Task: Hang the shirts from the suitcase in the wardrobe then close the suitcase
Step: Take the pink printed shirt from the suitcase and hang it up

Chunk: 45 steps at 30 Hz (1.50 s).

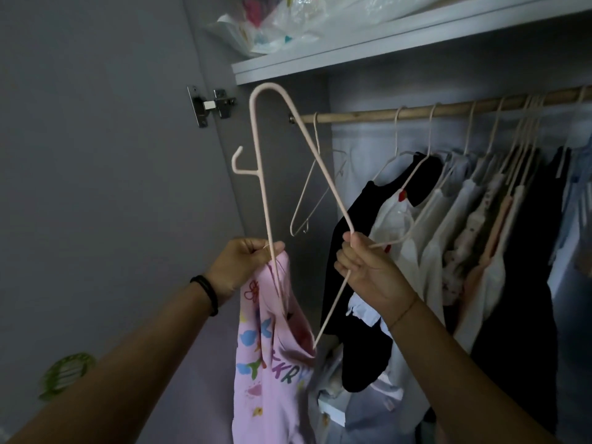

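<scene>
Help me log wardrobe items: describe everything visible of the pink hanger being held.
Thin, pale pink hanger, seemingly coated wire, with a small side hook. Held on end, rounded bend up, off the rail. Left grip pinches one rod with the shirt; right grip holds the other. Its low end is inside the shirt.

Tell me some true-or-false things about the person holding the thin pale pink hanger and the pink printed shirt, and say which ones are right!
1. The left hand and right hand both hold the thin pale pink hanger. True.
2. The pink printed shirt hangs on the wooden rail. False: the left hand holds it, off the rail.
3. The right hand is empty. False: it grips the hanger.
4. A black garment hangs on the rail. True.
</scene>
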### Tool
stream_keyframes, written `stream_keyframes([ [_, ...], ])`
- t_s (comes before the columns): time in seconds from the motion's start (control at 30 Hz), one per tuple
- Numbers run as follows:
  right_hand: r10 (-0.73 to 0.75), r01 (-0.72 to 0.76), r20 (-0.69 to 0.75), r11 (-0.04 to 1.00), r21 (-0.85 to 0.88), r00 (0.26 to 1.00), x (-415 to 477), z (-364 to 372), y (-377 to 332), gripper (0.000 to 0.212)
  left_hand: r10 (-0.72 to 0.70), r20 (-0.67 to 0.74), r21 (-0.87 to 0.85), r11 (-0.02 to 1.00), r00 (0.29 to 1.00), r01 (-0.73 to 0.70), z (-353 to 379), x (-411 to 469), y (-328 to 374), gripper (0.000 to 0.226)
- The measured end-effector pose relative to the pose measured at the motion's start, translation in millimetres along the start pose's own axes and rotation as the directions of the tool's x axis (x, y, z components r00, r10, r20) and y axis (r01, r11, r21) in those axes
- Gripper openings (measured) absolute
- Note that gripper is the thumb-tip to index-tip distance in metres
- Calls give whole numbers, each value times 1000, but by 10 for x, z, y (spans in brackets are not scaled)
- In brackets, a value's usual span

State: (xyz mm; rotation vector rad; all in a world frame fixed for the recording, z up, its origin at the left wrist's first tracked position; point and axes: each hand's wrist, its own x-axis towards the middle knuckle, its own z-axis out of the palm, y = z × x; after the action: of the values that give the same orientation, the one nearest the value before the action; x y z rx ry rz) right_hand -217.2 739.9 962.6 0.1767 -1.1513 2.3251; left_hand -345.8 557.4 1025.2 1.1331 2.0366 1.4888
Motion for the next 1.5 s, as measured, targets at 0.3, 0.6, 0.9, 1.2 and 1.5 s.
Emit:
stream_keyframes([
  [0.3,-92,93,15,990,-101,996,159,175,35,26,30,96,-76,997,995,-23,-152,39,10,23],
  [0.6,-93,94,39,995,-13,995,148,63,107,27,40,140,-131,991,989,-21,-291,75,-65,31],
  [0.9,-12,-35,-155,956,-293,988,-165,-320,351,56,30,-33,-351,935,999,-40,-366,98,-41,9],
  [1.2,-78,-105,-251,763,-638,965,-514,-584,296,38,-106,-308,-310,951,945,6,-351,43,-381,27],
  [1.5,-72,-131,-301,787,-602,951,-592,-555,111,33,-166,-521,-332,943,837,-20,-207,-22,-454,25],
])
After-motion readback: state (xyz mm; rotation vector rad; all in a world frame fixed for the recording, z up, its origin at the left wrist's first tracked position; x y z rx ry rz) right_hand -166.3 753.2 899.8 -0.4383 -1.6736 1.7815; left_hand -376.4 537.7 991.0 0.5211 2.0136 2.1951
